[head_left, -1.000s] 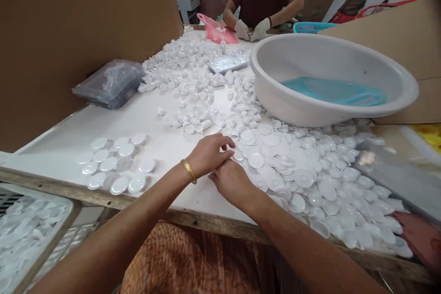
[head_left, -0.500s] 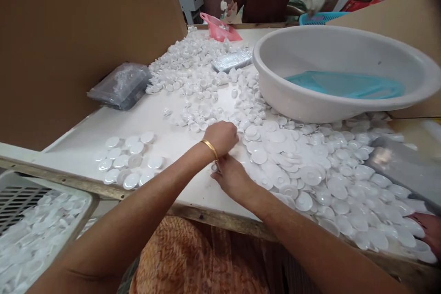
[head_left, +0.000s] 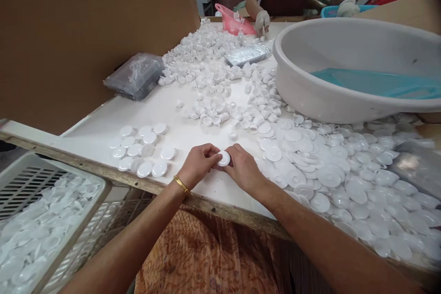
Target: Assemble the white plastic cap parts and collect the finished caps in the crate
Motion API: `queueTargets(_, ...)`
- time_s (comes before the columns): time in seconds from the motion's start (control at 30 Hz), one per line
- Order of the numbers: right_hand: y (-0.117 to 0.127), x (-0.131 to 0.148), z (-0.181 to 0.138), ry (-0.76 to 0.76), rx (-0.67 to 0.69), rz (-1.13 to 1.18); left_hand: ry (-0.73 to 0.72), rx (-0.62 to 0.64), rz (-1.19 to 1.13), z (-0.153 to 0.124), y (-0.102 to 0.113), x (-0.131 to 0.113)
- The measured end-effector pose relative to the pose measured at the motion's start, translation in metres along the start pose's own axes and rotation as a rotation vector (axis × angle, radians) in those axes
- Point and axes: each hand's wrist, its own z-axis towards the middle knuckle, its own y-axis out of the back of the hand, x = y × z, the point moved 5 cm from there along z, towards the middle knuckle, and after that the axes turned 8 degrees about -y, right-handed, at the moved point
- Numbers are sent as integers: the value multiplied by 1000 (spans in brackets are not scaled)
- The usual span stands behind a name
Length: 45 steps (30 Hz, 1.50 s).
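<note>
Both of my hands meet over the white table (head_left: 103, 121) near its front edge and pinch one white plastic disc (head_left: 223, 158) between them. My left hand (head_left: 199, 164), with a gold bangle on its wrist, grips the disc from the left. My right hand (head_left: 243, 170) grips it from the right. A big heap of the same white discs (head_left: 320, 170) lies just right of my hands. A small flat group of discs (head_left: 143, 151) lies to their left. Small white cap pieces (head_left: 213, 73) are scattered farther back.
A large white basin (head_left: 330, 96) with a teal scoop (head_left: 379, 83) stands at the back right. A grey crate (head_left: 44, 220) of white parts sits low left. A plastic-wrapped bundle (head_left: 136, 76) lies by the cardboard wall (head_left: 86, 23). Another person's gloved hands (head_left: 262, 20) work by a pink basket (head_left: 232, 23) across the table.
My hands came apart from a crossed position at the disc heap and drew back toward the table's front edge, now holding one disc together. The view has shifted left.
</note>
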Motion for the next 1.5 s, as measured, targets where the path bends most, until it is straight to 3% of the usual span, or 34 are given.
queueTargets(0.27, 10, 4, -8, 1, 68, 45, 18, 53, 191, 2, 2, -6)
queueTargets(0.47, 22, 26, -22, 262, -103, -435, -18, 63, 342, 4, 4, -10)
queueTargets(0.7, 15, 38, -39, 428, -260, -627, -45, 103, 469, 1, 2, -14)
queueTargets(0.83, 10, 43, -42, 469, -278, -707, -213, -47, 652, 13, -1, -21)
queueTargets(0.9, 9, 43, -41, 474, -263, -712, -291, -95, 832, 23, -6, -23)
queueTargets(1.03, 11, 41, -42, 470, -205, -656, -384, -42, 1113, 36, -18, -20)
queueTargets(1.23, 8, 42, -41, 495, -147, -663, -431, -39, 1144, 33, -19, -22)
queueTargets(1.33, 6, 40, -37, 448, -112, -629, -399, -58, 1137, 33, -13, -23)
queueTargets(1.5, 10, 32, -29, 323, 45, -286, -341, -158, 1230, 23, 17, -19)
